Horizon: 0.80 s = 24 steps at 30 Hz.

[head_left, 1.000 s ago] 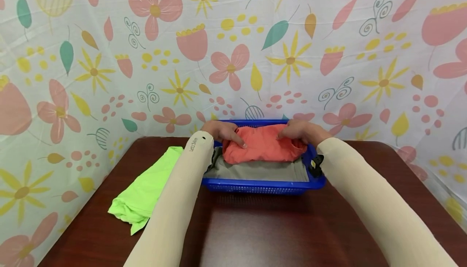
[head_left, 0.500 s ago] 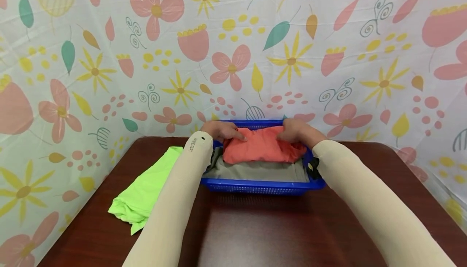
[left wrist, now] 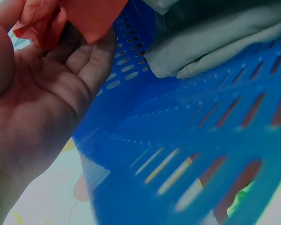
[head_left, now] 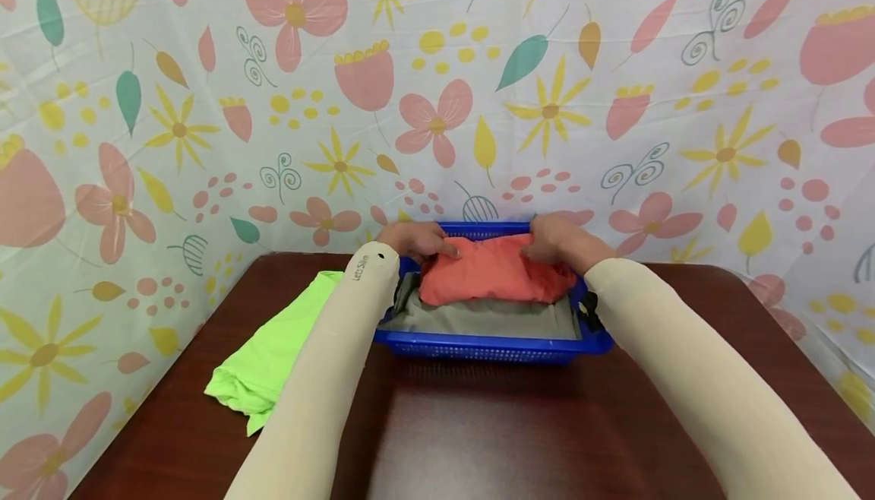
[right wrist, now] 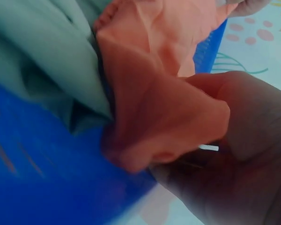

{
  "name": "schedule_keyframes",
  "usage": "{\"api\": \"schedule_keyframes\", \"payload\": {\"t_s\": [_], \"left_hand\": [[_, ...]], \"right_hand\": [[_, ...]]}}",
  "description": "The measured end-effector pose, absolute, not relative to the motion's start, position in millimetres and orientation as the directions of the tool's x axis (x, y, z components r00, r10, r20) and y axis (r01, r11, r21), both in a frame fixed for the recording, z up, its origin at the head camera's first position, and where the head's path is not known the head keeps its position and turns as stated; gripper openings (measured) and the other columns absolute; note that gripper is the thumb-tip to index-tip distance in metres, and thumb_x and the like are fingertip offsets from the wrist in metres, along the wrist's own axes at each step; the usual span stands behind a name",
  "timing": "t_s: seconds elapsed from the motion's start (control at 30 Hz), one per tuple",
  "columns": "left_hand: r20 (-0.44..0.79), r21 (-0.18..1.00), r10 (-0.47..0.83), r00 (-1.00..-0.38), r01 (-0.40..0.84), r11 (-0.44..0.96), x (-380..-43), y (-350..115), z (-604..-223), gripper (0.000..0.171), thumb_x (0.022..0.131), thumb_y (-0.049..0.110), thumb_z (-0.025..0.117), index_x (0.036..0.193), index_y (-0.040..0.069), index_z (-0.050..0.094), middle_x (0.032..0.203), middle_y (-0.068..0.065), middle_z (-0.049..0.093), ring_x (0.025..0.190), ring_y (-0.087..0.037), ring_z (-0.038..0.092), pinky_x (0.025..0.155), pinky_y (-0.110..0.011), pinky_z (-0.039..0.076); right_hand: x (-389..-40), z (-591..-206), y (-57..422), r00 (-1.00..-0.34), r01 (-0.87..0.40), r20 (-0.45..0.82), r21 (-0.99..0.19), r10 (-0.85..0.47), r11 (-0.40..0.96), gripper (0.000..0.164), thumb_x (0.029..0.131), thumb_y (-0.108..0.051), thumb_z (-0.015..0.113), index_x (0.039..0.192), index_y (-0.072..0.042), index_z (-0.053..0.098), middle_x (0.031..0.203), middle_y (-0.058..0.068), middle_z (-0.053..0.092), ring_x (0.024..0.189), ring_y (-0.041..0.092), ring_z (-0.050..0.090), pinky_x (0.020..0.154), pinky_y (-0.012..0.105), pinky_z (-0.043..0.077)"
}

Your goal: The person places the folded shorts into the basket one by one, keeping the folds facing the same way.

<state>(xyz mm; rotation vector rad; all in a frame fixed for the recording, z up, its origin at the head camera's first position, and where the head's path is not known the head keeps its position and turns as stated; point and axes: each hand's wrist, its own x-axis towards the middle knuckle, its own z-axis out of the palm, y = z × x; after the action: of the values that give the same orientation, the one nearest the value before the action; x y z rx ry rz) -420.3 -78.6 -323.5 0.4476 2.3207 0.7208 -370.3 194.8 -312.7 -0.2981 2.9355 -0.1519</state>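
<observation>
A folded orange-red cloth (head_left: 495, 272) lies over a grey cloth (head_left: 478, 319) inside a blue plastic basket (head_left: 478, 346). My left hand (head_left: 415, 240) grips the left end of the orange-red cloth, thumb on top. In the left wrist view its fingers curl under the cloth, beside the slotted basket wall (left wrist: 131, 117). At the other end my right hand (head_left: 562, 242) pinches the same cloth. The right wrist view has the cloth's bunched end (right wrist: 168, 122) between thumb and fingers. Part of the grey cloth is hidden beneath the orange-red one.
A bright green cloth (head_left: 266, 359) lies on the dark brown table (head_left: 492, 431), left of the basket and partly behind the left sleeve (head_left: 321, 367). A floral curtain (head_left: 437, 90) hangs close behind the table and basket.
My right hand has shifted slightly up and left on the orange-red cloth. The left thumb has drawn back toward the cloth's rear edge. The cloth and basket stay nearly in place.
</observation>
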Motion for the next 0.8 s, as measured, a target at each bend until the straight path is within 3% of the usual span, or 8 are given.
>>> {"api": "schedule_keyframes", "payload": {"t_s": [0.13, 0.23, 0.4, 0.63, 0.8], "left_hand": [[-0.478, 0.600, 0.483, -0.733, 0.129, 0.790, -418.8, -79.0, -319.7, 0.032, 0.107, 0.034, 0.063, 0.121, 0.005, 0.066, 0.120, -0.006, 0.062, 0.109, -0.019, 0.062, 0.096, -0.035, 0.056], [-0.476, 0.605, 0.480, -0.737, 0.122, 0.787, -417.5, -79.6, -317.7, 0.026, 0.109, 0.032, 0.060, 0.107, 0.006, 0.066, 0.108, -0.007, 0.062, 0.102, -0.020, 0.062, 0.095, -0.037, 0.057], [-0.497, 0.606, 0.467, -0.731, 0.093, 0.790, -416.4, -79.7, -316.7, 0.028, 0.110, 0.031, 0.060, 0.092, 0.009, 0.062, 0.095, -0.007, 0.057, 0.093, -0.021, 0.058, 0.098, -0.041, 0.056], [-0.511, 0.569, 0.442, -0.738, 0.095, 0.817, -415.7, -80.2, -317.5, 0.026, 0.111, 0.031, 0.058, 0.102, 0.009, 0.068, 0.100, -0.006, 0.060, 0.094, -0.021, 0.058, 0.100, -0.041, 0.056], [-0.514, 0.554, 0.441, -0.736, 0.107, 0.825, -416.1, -79.9, -319.7, 0.026, 0.111, 0.030, 0.057, 0.096, 0.009, 0.065, 0.095, -0.005, 0.057, 0.088, -0.019, 0.055, 0.094, -0.038, 0.057]], "right_hand": [[-371.1, -306.8, 196.6, -0.953, -0.234, -0.182, -0.073, -0.243, 0.970, 0.018, 0.094, -0.020, 0.063, 0.085, -0.005, 0.063, 0.076, 0.008, 0.060, 0.074, 0.028, 0.061, 0.064, 0.033, 0.046], [-371.0, -303.2, 198.6, -0.941, -0.269, -0.197, -0.063, -0.276, 0.961, 0.011, 0.090, -0.012, 0.062, 0.080, -0.007, 0.061, 0.073, 0.006, 0.059, 0.068, 0.024, 0.059, 0.060, 0.032, 0.044], [-371.3, -302.2, 202.8, -0.927, -0.297, -0.224, -0.056, -0.302, 0.953, 0.003, 0.087, -0.005, 0.062, 0.085, -0.005, 0.064, 0.077, 0.008, 0.062, 0.070, 0.024, 0.059, 0.060, 0.031, 0.045], [-369.5, -303.6, 201.2, -0.920, -0.260, -0.292, -0.041, -0.261, 0.965, 0.007, 0.092, -0.006, 0.067, 0.099, -0.006, 0.068, 0.091, 0.009, 0.067, 0.084, 0.027, 0.063, 0.070, 0.033, 0.052], [-367.3, -301.6, 200.6, -0.913, -0.251, -0.320, -0.045, -0.252, 0.967, 0.012, 0.093, -0.006, 0.067, 0.105, -0.005, 0.068, 0.098, 0.011, 0.067, 0.090, 0.029, 0.062, 0.077, 0.036, 0.053]]}}
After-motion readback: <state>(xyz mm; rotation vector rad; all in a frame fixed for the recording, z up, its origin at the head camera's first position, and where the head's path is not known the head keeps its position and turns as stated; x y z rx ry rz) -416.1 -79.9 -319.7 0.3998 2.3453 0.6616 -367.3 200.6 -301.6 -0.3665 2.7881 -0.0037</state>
